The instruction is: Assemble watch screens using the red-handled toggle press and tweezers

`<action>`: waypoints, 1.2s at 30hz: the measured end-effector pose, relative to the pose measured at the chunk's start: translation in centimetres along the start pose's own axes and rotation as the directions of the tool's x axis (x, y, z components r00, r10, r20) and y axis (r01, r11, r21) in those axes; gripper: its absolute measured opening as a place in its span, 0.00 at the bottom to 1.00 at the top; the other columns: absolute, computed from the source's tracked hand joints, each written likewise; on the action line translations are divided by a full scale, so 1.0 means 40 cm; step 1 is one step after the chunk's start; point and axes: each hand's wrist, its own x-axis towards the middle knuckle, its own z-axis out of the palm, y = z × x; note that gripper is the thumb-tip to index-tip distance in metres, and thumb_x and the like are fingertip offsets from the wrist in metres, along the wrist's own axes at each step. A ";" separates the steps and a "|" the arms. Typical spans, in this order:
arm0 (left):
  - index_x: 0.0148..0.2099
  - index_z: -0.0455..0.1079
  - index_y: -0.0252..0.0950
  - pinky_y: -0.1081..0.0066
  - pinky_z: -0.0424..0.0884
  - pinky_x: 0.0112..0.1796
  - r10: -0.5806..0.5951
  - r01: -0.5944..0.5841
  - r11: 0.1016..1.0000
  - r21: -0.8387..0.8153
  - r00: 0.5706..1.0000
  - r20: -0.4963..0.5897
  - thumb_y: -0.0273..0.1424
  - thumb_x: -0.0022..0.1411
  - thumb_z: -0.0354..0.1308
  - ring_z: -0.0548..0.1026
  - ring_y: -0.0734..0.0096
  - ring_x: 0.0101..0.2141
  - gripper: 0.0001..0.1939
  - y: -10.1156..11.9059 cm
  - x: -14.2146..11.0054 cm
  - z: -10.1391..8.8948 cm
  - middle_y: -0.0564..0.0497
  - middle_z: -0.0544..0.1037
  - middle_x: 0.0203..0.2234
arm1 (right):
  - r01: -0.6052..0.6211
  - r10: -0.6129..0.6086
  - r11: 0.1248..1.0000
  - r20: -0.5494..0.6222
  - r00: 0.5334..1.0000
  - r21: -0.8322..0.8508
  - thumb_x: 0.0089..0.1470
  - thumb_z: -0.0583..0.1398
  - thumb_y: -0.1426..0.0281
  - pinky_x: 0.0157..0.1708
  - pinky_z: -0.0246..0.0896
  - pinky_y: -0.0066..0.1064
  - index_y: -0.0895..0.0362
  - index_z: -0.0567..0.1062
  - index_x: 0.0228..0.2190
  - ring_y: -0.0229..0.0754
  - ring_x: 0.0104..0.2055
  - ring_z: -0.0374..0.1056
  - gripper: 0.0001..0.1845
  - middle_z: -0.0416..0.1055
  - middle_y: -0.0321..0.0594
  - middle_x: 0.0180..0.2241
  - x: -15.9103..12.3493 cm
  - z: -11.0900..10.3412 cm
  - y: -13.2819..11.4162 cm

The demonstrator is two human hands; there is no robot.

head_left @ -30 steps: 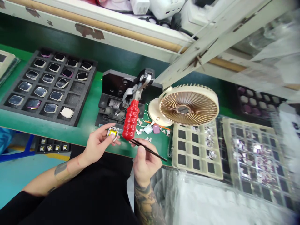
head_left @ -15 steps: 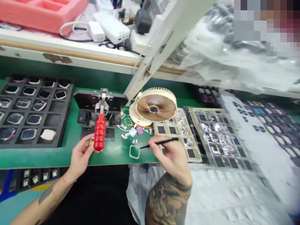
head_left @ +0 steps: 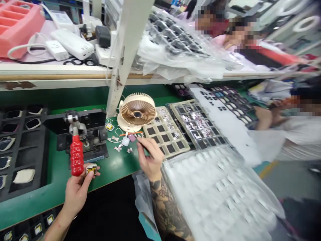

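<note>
Between the thumb and fingers of my left hand point(head_left: 77, 190) is a small watch case point(head_left: 91, 169), its yellow-and-black inside facing up. The red ridged handle point(head_left: 76, 155) of a black toggle press point(head_left: 86, 144) hangs just over that hand. My right hand point(head_left: 151, 159) is closed on thin black tweezers point(head_left: 135, 134), largely hidden by the fingers. Their tip is close to a purple square piece point(head_left: 131, 137) and a pale blue square piece point(head_left: 125, 141). Small silvery bits point(head_left: 117, 149) and a thin square ring point(head_left: 119, 132) lie nearby on the green mat.
A cream desk fan point(head_left: 137, 113) stands behind my right hand. Compartment trays point(head_left: 167, 147) of small parts are to the right, beside a plastic-covered tray point(head_left: 220, 190). On the left sits a black foam tray point(head_left: 41, 167) of watch parts. A co-worker's hand point(head_left: 264, 117) is at far right.
The view has swung right. My left hand has drawn the watch case out from behind the red handle. The pale square ring near the tweezers no longer shows there; my right hand is nearer the coloured pieces.
</note>
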 end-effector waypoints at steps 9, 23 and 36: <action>0.58 0.76 0.40 0.61 0.83 0.51 0.030 -0.057 0.993 0.103 0.971 0.238 0.42 0.76 0.64 0.87 0.57 0.47 0.15 -0.049 0.028 0.041 0.42 0.86 0.54 | -0.109 0.170 0.916 0.128 0.977 -0.385 0.73 0.58 0.71 0.51 0.78 0.45 0.49 0.78 0.62 0.51 0.51 0.78 0.20 0.79 0.48 0.51 -0.205 -0.068 0.094; 0.64 0.70 0.40 0.61 0.86 0.45 0.014 -0.016 1.000 0.010 0.975 0.220 0.44 0.77 0.64 0.89 0.55 0.45 0.21 -0.048 0.038 0.041 0.41 0.87 0.54 | -0.159 0.550 0.609 0.269 0.790 -0.777 0.73 0.57 0.69 0.55 0.72 0.39 0.54 0.83 0.54 0.49 0.52 0.78 0.16 0.82 0.48 0.51 0.079 -0.366 0.164; 0.60 0.67 0.41 0.59 0.85 0.46 0.023 -0.021 1.000 -0.011 0.979 0.205 0.44 0.77 0.64 0.89 0.55 0.46 0.18 -0.051 0.034 0.044 0.39 0.86 0.55 | -0.266 0.751 0.518 0.284 0.597 -0.813 0.72 0.66 0.57 0.56 0.79 0.47 0.56 0.77 0.58 0.48 0.55 0.77 0.21 0.77 0.46 0.58 0.225 -0.285 0.588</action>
